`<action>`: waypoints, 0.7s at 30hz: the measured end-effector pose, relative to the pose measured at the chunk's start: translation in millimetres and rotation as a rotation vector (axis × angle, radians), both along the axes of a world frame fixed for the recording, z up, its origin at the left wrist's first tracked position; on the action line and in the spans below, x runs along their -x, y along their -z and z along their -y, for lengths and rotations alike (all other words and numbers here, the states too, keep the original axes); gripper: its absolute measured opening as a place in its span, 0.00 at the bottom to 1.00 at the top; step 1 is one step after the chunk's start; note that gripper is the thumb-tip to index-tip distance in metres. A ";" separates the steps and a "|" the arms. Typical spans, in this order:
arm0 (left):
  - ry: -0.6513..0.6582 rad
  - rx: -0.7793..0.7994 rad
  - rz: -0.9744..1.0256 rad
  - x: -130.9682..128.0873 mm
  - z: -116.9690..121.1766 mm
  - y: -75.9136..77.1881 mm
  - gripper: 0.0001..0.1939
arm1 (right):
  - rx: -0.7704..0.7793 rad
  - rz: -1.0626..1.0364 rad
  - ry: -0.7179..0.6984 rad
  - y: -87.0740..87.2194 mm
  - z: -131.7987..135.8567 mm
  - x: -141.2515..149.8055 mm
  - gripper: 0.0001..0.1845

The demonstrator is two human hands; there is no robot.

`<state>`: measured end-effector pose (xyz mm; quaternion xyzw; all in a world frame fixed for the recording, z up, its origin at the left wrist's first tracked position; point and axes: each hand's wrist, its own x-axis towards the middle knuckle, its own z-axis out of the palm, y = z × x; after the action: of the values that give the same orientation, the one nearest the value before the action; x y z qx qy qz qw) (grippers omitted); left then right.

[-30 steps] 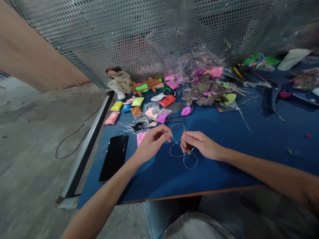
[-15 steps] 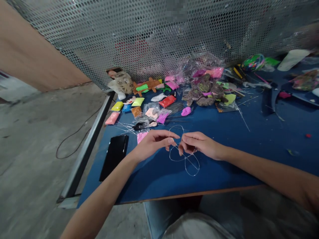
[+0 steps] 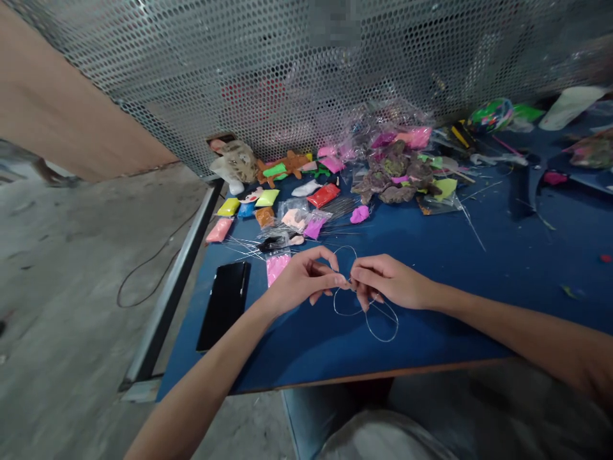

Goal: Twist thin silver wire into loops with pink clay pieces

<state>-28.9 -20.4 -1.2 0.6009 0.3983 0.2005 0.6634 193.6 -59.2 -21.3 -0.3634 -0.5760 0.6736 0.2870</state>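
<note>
A thin silvery wire (image 3: 382, 339) is bent into several loops above the blue table, near its front edge. My right hand (image 3: 390, 281) is closed on the wire, thumb pressed against the fingers. My left hand (image 3: 306, 278) pinches the wire near its middle, fingertips almost meeting those of the right hand. One loop rises behind the fingers and others hang below them. The exact spot of the pinch is partly hidden by the fingers.
Left of my forearm lies a black phone (image 3: 223, 306). Behind my hands are straight wires (image 3: 338, 207), a pink packet (image 3: 276, 268), a red packet (image 3: 324, 195) and a grey-brown lumpy piece (image 3: 395, 172). A perforated metal panel (image 3: 287, 57) stands at the back.
My left thumb and fingers have closed onto the wire beside the right hand. The lower loops have shifted slightly right as the camera view moved a little.
</note>
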 end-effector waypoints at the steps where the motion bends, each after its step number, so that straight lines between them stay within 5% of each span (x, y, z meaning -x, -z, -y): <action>1: 0.011 0.006 0.006 0.0 0.2 0.4 0.19 | -0.004 0.009 -0.010 -0.6 -0.1 -0.1 0.19; 9: 0.144 -0.140 0.030 1.0 1.3 3.9 0.14 | 0.030 -0.070 -0.136 -5.6 -2.9 -5.8 0.13; 16: 0.259 -0.640 -0.055 4.9 2.2 0.5 0.31 | 0.036 0.030 -0.373 -9.3 -7.9 -17.0 0.12; 21: 0.388 -0.990 -0.031 4.4 -1.0 4.8 0.18 | 0.049 0.077 -0.458 -13.5 -11.6 -22.8 0.13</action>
<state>-33.3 -19.4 -6.0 0.9078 0.1474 0.2291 0.3190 216.4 -47.6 -7.8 -0.2554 -0.6373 0.7207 0.0957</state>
